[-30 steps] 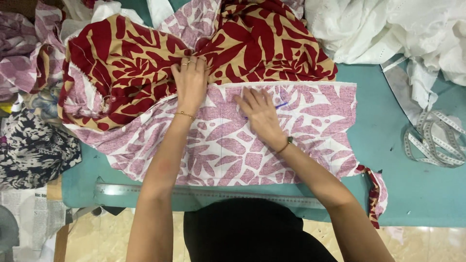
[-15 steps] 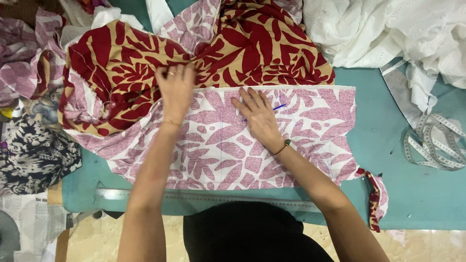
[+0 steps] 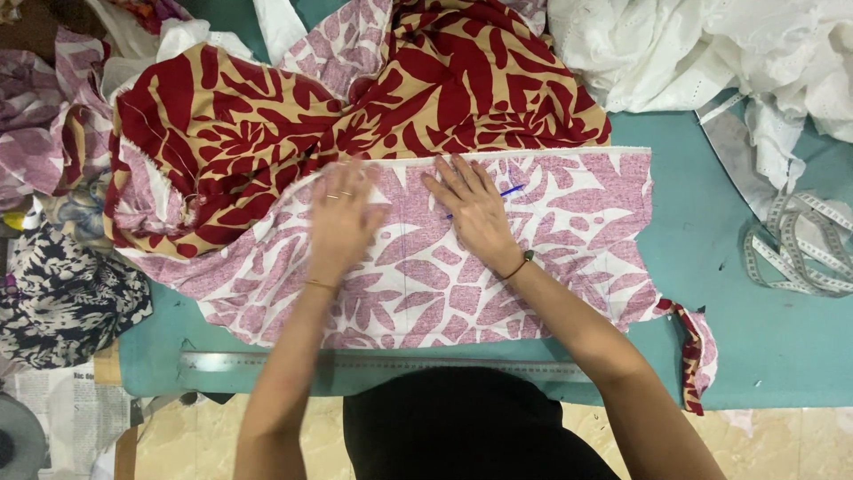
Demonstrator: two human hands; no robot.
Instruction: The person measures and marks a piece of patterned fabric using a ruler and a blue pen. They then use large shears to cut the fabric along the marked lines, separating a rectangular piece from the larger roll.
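A piece of printed fabric lies on a teal table (image 3: 764, 347). Its pale pink leaf-patterned reverse side (image 3: 569, 240) faces up near me, and its red and tan leaf-patterned face (image 3: 240, 133) is bunched at the far side. My left hand (image 3: 342, 218) rests flat on the pink side with fingers together, blurred by motion. My right hand (image 3: 471, 209) presses flat on the pink side, fingers spread, over a blue pen (image 3: 508, 190) that pokes out beside the fingers.
A long metal ruler (image 3: 267, 363) lies along the table's near edge. A coiled measuring tape (image 3: 800, 249) sits at the right. White cloth (image 3: 711, 44) is heaped at the back right. Dark floral fabric (image 3: 62, 302) and other pink cloth (image 3: 44, 133) lie at the left.
My left hand has slid from the red and tan fabric toward me onto the pink side. My right hand has stayed flat in place.
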